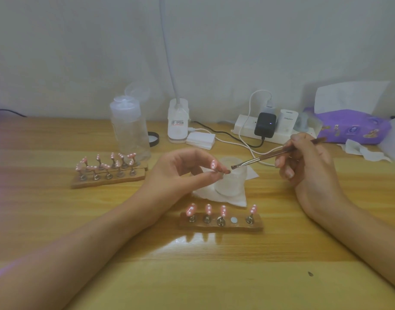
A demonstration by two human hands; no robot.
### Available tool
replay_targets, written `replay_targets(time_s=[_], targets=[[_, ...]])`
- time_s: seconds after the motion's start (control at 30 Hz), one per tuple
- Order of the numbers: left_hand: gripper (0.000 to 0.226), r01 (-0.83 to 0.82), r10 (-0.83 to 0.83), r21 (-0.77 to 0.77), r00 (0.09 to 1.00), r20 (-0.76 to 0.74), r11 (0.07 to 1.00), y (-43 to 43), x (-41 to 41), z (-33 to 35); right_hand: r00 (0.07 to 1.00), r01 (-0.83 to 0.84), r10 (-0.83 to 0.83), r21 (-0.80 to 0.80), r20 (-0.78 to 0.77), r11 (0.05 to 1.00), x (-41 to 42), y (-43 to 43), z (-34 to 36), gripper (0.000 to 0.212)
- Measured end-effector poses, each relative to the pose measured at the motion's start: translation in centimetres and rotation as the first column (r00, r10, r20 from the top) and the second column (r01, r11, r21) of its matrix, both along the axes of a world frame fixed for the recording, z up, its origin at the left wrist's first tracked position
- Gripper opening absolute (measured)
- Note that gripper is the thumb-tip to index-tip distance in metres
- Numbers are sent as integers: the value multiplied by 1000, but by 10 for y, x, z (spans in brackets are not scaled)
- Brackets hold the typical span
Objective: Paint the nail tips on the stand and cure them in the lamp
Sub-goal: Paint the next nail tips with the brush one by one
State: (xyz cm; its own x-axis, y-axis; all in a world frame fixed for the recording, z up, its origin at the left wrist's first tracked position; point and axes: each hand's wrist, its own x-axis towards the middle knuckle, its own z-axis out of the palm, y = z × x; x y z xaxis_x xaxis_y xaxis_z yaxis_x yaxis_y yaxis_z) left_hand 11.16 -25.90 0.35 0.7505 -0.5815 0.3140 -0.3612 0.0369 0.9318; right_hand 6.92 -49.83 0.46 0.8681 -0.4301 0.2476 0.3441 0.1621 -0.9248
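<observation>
Painting step is proceeding: left hand (183, 168) fingers are pinching one nail tip (214, 164) above the stand (221, 223); right hand (304, 162) fingers are pinching the brush (270, 156) just beside it. Next, the brush likely needs steady contact.

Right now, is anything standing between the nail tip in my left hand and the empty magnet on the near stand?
Nothing covers the empty magnet itself. The frosted cup on the tissue stands just behind the near stand, between the magnet and the nail tip in your left hand. Mounted tips flank the slot.
</observation>
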Motion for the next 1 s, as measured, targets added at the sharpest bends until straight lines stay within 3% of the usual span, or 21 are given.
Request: replay_targets(time_s=[0.27, 0.43, 0.57, 0.63, 1.0], targets=[[13, -45, 15, 202, 989, 147, 978, -4, -17, 18, 1000, 13, -13, 9, -18, 1000, -1, -1, 1, 33], [15, -6, -72, 270, 957, 280, 963, -9, -45, 23, 1000, 12, -11, 22, -22, 1000, -1, -1, -1, 36], [8, -262, -50, 402, 783, 619, 877, -12, -57, 14, 1000, 11, -10, 23, -27, 1000, -2, -2, 0, 31], [16, -343, -33, 413, 734, 679, 844, -13, -58, 11, 999, 11, -10, 14, -32, 1000, -2, -2, 0, 30], [18, -396, 95, 492, 843, 530, 775, -14, -58, 8, 999, -6, 6, 11, -33, 1000, -1, -1, 0, 35]])
